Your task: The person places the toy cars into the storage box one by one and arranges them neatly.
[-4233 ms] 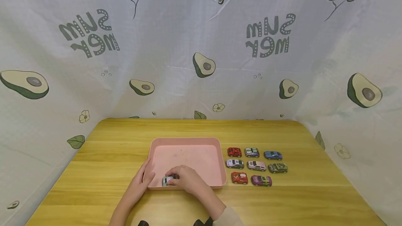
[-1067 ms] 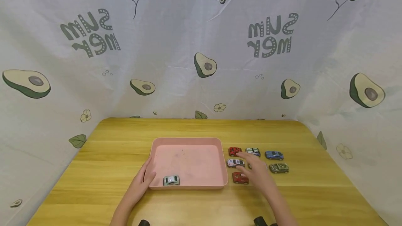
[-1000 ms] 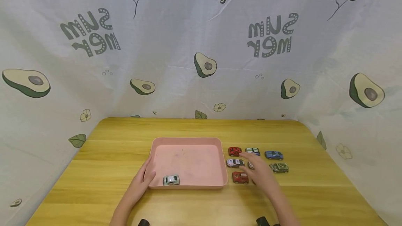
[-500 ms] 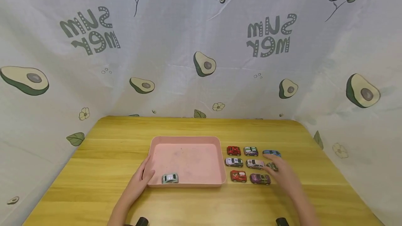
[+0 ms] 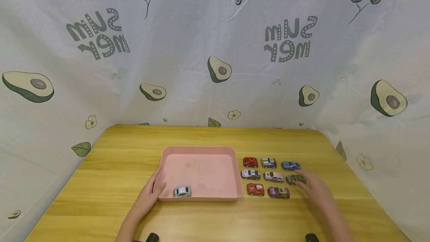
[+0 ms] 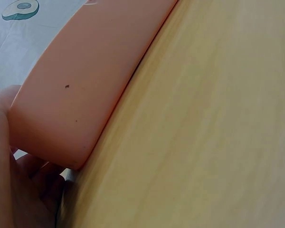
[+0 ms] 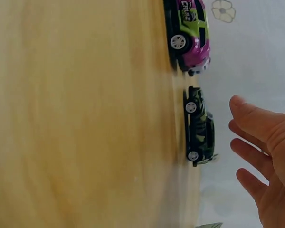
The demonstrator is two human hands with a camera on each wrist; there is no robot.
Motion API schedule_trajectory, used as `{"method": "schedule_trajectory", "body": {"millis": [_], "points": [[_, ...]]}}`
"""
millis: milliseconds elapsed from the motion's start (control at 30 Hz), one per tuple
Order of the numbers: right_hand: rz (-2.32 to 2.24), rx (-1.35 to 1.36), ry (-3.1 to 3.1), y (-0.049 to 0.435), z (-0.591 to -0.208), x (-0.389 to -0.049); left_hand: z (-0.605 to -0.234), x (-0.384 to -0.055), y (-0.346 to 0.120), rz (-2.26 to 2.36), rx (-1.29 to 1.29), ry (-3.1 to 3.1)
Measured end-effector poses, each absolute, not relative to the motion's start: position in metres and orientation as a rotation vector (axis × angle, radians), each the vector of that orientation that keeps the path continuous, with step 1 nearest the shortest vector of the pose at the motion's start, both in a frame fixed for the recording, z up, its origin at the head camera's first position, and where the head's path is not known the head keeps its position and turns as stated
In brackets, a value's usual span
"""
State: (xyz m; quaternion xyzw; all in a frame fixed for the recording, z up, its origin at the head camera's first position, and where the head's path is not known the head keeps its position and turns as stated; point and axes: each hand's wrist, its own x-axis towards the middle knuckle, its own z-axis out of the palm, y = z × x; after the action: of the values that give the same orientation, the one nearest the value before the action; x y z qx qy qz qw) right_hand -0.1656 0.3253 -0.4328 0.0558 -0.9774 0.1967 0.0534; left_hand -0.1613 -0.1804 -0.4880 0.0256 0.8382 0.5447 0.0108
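My left hand point(image 5: 147, 194) grips the near left corner of a pink tray point(image 5: 208, 198), the thumb hooked over its rim and the fingers along the outer wall. In the left wrist view the fingers point(image 6: 38, 175) curl behind the tray wall point(image 6: 85, 71). One pale green toy car point(image 5: 182, 191) sits inside the tray near its front. My right hand point(image 5: 314, 188) hovers at the green camouflage toy car point(image 5: 294, 179), thumb and fingers spread apart. The right wrist view shows a gap between that hand point(image 7: 268, 147) and the camouflage car point(image 7: 200, 128).
Right of the tray stand a red car point(image 5: 250, 162), a white-green car point(image 5: 268, 163), a blue car point(image 5: 290, 166), a white-black car point(image 5: 250, 174), a pale pink car point(image 5: 273, 176), another red car point(image 5: 255, 189) and a purple car point(image 5: 278, 192). A printed curtain point(image 5: 188, 47) hangs behind the table point(image 5: 117, 163).
After leaving the pale green car in the tray, my right hand has moved right across the cars to the camouflage one. My left hand has stayed at the tray corner.
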Motion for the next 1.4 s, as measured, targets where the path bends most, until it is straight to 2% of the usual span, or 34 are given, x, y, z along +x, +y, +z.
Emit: {"method": "schedule_trajectory", "body": {"millis": [500,1400], "points": [[0.797,0.132,-2.99,0.334,-0.442,-0.17,-0.49,-0.162,-0.18,1.711,0.077,2.608],[0.81,0.14,-3.002,0.343,-0.449,-0.18,-0.489,-0.163,-0.181,1.683,0.069,2.621]]}}
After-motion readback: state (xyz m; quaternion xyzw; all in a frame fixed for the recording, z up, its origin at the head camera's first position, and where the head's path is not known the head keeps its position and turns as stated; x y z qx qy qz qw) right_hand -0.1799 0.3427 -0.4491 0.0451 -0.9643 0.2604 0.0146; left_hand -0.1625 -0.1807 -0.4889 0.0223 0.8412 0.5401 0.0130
